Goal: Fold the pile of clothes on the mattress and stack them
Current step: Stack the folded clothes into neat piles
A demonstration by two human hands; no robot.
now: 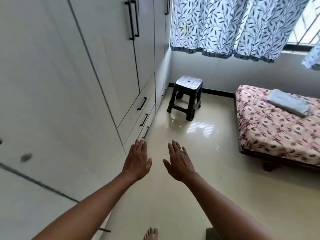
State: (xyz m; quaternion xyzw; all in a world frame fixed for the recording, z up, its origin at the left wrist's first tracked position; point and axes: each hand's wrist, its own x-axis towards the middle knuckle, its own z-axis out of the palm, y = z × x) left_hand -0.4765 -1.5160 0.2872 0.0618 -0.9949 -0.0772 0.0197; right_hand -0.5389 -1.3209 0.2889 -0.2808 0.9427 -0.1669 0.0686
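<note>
- Pale grey wardrobe (69, 84) with black bar handles fills the left side of the bedroom, with tall doors above and drawers below.
- Glossy cream tiled floor (216, 179) runs from the wardrobe to the far wall and mirrors the window light.
- Blue-and-white leaf-print curtains (225, 26) hang over a barred window (308, 23) at the top right.
- Pink floral-print mattress (277, 135) lies on a low dark frame at the right edge, well apart from both hands.
- Dark plastic stool (187, 97) with a perforated square seat stands on the floor in the far corner, just beside the wardrobe.
- Folded pale grey cloth (289, 103) rests flat on the far end of the mattress.
- Left hand (137, 161) reaches forward over the floor, palm down, its fingers (138, 146) straight and together, holding nothing.
- Right hand (180, 163) reaches out just beside it without touching, fingers straight and slightly spread, also holding nothing.
- Bare foot (151, 234) shows at the bottom edge.
- Gold ring (181, 150) sits on one finger of the right hand.
</note>
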